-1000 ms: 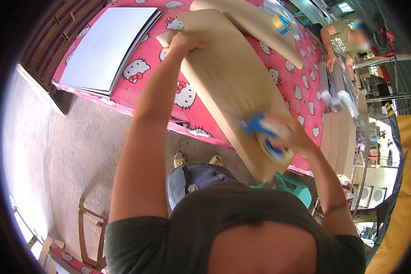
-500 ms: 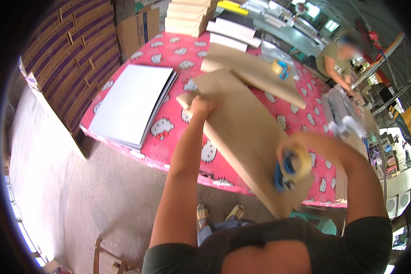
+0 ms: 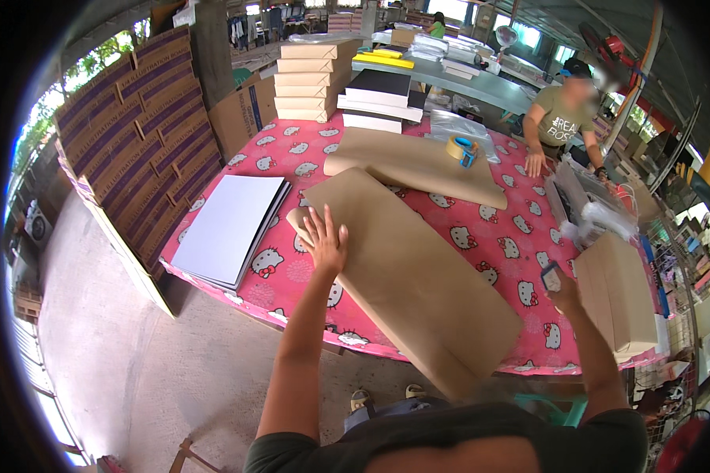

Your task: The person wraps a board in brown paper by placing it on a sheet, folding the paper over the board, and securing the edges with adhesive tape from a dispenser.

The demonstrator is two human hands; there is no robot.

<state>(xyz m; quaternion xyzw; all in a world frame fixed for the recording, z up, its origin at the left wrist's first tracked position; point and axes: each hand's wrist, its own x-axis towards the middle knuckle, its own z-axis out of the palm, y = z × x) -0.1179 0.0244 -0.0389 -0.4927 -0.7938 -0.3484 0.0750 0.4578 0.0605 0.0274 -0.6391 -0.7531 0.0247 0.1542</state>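
Note:
My left hand [image 3: 324, 243] lies flat with fingers spread on the left edge of a long package wrapped in brown kraft paper [image 3: 418, 276]. That package rests slantwise on the table, its near end reaching over the front edge. To its right, my right hand [image 3: 564, 293] is closed around a blue tape dispenser [image 3: 551, 277], held over the table cover; the fingers partly hide it. A loose sheet of brown paper [image 3: 410, 167] lies behind the package, curled at its near edge. On that sheet sits another blue tape dispenser [image 3: 462, 150] with a yellowish roll.
The table has a pink cat-patterned cover [image 3: 300, 162]. A stack of white boards [image 3: 230, 225] lies left. Wrapped brown packs [image 3: 304, 83] and black-topped stacks [image 3: 377, 88] stand behind. A brown box [image 3: 614, 292] stands right. A co-worker [image 3: 562, 118] works at the far right.
My right hand has swung right, carrying the tape dispenser away from above the package's near end. My left hand stays on the package, its fingers now spread. The view has tilted up.

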